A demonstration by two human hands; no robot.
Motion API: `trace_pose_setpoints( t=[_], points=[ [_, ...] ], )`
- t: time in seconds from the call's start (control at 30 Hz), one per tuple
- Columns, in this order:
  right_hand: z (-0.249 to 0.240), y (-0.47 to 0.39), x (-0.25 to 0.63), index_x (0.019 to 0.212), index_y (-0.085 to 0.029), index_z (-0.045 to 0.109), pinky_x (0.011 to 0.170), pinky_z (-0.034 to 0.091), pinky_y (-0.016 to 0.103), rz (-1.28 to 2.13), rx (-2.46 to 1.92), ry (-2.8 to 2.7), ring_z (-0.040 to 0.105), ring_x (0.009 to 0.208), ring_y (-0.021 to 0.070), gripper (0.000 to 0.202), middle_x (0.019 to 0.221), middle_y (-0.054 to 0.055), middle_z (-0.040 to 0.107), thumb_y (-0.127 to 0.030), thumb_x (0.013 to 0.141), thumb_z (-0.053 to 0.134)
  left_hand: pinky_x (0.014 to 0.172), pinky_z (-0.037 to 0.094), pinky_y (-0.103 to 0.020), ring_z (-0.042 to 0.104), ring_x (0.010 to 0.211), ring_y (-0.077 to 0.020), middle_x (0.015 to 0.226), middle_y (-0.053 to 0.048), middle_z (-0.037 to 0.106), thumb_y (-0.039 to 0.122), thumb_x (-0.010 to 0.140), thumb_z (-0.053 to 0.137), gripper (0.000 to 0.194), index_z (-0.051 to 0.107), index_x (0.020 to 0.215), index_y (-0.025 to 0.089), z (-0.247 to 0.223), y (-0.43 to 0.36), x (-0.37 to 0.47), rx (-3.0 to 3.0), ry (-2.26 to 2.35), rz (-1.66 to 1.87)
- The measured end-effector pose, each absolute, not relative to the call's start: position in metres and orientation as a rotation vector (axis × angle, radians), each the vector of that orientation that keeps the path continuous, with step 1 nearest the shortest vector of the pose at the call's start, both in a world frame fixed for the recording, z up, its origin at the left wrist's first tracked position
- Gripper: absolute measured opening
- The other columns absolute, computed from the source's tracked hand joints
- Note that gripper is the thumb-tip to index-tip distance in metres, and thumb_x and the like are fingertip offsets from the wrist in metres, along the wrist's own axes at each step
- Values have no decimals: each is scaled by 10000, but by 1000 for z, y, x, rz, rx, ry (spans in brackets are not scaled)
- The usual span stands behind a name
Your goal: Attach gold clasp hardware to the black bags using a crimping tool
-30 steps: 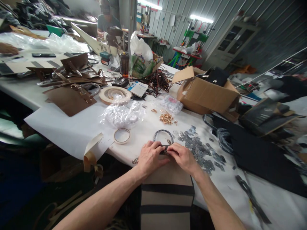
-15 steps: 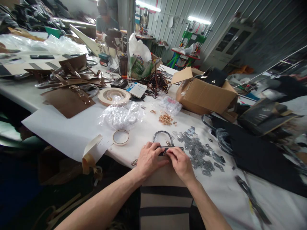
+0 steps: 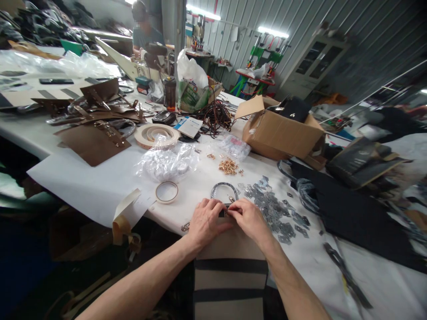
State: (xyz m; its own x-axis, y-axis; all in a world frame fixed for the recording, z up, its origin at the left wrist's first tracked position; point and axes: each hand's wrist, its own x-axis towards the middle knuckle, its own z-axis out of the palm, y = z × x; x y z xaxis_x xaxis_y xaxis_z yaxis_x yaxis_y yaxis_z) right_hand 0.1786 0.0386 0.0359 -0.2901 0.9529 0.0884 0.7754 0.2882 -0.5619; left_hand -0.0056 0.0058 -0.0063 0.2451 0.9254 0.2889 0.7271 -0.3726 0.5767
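Note:
A bag panel with beige and black bands (image 3: 230, 246) runs from the table edge down toward my lap. A curved, wrapped handle (image 3: 224, 184) stands out beyond its far edge. My left hand (image 3: 206, 224) grips that far edge, fingers bent over the top and thumb on the near side. Close beside it, my right hand (image 3: 249, 218) pinches at a small fitting on the black edge; the fingertips hide what is between them. One small metal clasp piece (image 3: 231, 199) lies by the handle, and another metal clasp (image 3: 185, 226) lies left of my left hand.
Grey metal plates (image 3: 273, 209) are heaped to the right, with gold rivets (image 3: 228, 167) behind. A tape ring (image 3: 167, 192) and plastic bag (image 3: 163, 164) lie left. Farther off are a cardboard box (image 3: 282, 135), brown bag parts (image 3: 93, 142) and a seated person (image 3: 147, 33).
My right hand's fingers have turned and drawn closer together at the black edge. My left hand keeps its grip. The whole view has shifted slightly.

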Motion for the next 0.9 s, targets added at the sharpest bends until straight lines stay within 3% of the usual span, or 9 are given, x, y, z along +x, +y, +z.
trace_pose_setpoints(
  t=[0.1, 0.2, 0.4, 0.53, 0.73, 0.9],
  points=[
    [38, 34, 177, 818, -274, 737, 698, 531, 321, 358, -1522, -2252, 660, 791, 206, 154, 865, 28, 704, -244, 943, 652, 958, 508, -451, 569, 1095, -264, 1271, -30, 665, 538, 830, 821, 409, 688, 1144, 311, -7, 5, -6, 2214, 1524, 863],
    [31, 25, 180, 925, -269, 748, 804, 551, 363, 249, -1430, -2260, 652, 910, 236, 185, 935, 61, 707, -250, 1006, 583, 960, 514, -455, 569, 1100, -267, 1298, -32, 665, 552, 833, 812, 397, 711, 1128, 307, -8, 5, -5, 2216, 1527, 879],
    [-5, 5, 190, 1290, -277, 702, 1071, 528, 501, 292, -1255, -2105, 604, 1223, 284, 322, 1278, 105, 651, -227, 1047, 496, 963, 530, -442, 579, 1093, -267, 1287, -30, 674, 530, 840, 813, 375, 723, 1113, 290, -4, 6, -4, 2222, 1545, 867],
    [-10, -5, 195, 1442, -281, 597, 1157, 481, 504, 315, -1237, -2065, 547, 1354, 276, 410, 1428, 104, 587, -221, 1050, 494, 970, 531, -442, 581, 1090, -267, 1300, -26, 672, 499, 834, 828, 385, 709, 1125, 277, -1, 6, -5, 2245, 1527, 867],
    [24, 3, 263, 1388, -273, 622, 1120, 499, 529, 102, -1390, -1663, 580, 1319, 298, 370, 1404, 117, 616, -343, 1035, 537, 978, 530, -470, 592, 1113, -284, 1332, -33, 662, 475, 861, 806, 404, 670, 1191, 285, -1, 6, -6, 2279, 1499, 881],
    [40, 27, 382, 1295, -145, 655, 1003, 557, 449, -46, -1676, -1242, 664, 1171, 284, 493, 1322, 191, 662, -502, 1014, 465, 986, 541, -492, 607, 1152, -305, 1341, -39, 670, 507, 898, 742, 438, 627, 1261, 292, -7, 12, -6, 2315, 1501, 920]
  ],
)
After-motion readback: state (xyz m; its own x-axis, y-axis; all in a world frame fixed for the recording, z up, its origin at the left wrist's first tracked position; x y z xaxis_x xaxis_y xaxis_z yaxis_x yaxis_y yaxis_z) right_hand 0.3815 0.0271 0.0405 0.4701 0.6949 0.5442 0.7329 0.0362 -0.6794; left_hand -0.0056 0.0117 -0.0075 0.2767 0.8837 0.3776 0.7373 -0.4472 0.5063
